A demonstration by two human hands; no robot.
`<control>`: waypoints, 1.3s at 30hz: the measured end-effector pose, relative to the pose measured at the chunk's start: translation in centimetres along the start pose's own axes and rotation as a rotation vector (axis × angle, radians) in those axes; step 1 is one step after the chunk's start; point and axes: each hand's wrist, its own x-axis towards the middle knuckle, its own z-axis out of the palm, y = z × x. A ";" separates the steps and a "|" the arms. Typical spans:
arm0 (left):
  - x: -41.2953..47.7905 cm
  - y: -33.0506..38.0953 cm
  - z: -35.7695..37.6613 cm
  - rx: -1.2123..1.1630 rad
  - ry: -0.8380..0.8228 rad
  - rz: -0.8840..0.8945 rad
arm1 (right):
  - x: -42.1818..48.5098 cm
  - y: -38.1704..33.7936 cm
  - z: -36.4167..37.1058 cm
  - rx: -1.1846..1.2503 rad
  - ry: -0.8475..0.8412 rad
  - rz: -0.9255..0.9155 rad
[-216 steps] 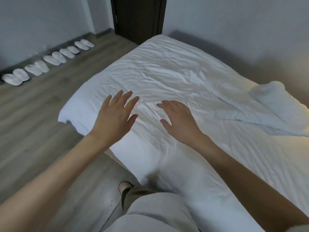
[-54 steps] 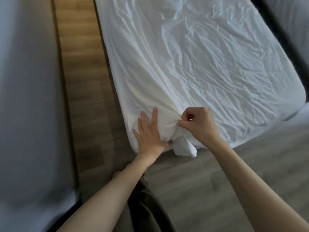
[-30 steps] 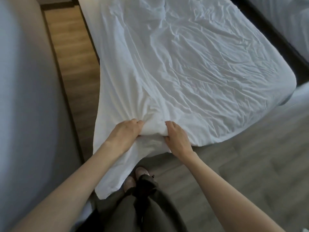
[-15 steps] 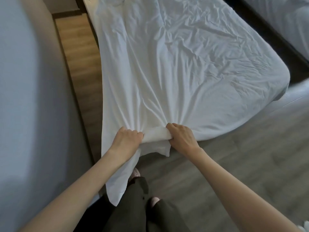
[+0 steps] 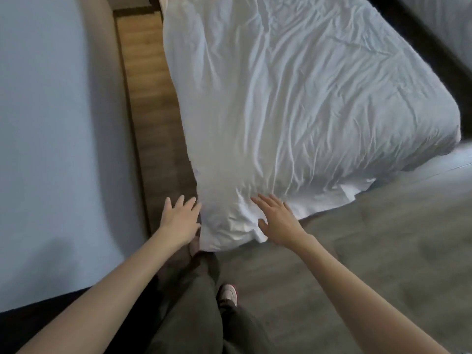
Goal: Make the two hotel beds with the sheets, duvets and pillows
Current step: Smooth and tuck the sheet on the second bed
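Both hands are flat open here, nothing gripped. The right hand (image 5: 277, 222) has its fingers straight and spread a bit, lying on the white sheet (image 5: 293, 98) right at the near corner of the bed, thumb pointing in toward the other hand. The left hand (image 5: 180, 221) is open too, fingers fanned out, just beside the sheet's hanging side. Its fingertips are right at the edge of the fabric, but I honestly can't tell if they're touching it or not.

Between the two hands the corner of the sheet (image 5: 229, 228) droops over the end of the mattress, all bunched and wrinkly. Past the fingertips the sheet runs up over the whole bed, creased pretty much everywhere. Off to the right of the right hand a loose flap (image 5: 353, 194) pokes out flat along the foot edge.

Beyond the left hand there's a strip of brown wood floor (image 5: 150, 98), and further left a pale wall (image 5: 51, 123). To the right of the right hand it's grey floor (image 5: 383, 251). Below the wrists you can see dark trousers (image 5: 194, 302) and one light shoe (image 5: 227, 295).
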 end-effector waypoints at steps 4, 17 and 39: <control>-1.6 -0.3 -4.1 -0.098 0.235 -0.013 | -0.7 -1.2 -3.1 -0.006 0.121 -0.036; -0.3 -7.7 -16.3 -0.221 0.656 -0.023 | 6.4 -9.7 -15.5 -0.074 0.391 -0.203; 29.6 -35.2 -44.9 -0.149 0.744 0.042 | 43.6 -21.3 -39.7 0.035 0.638 -0.017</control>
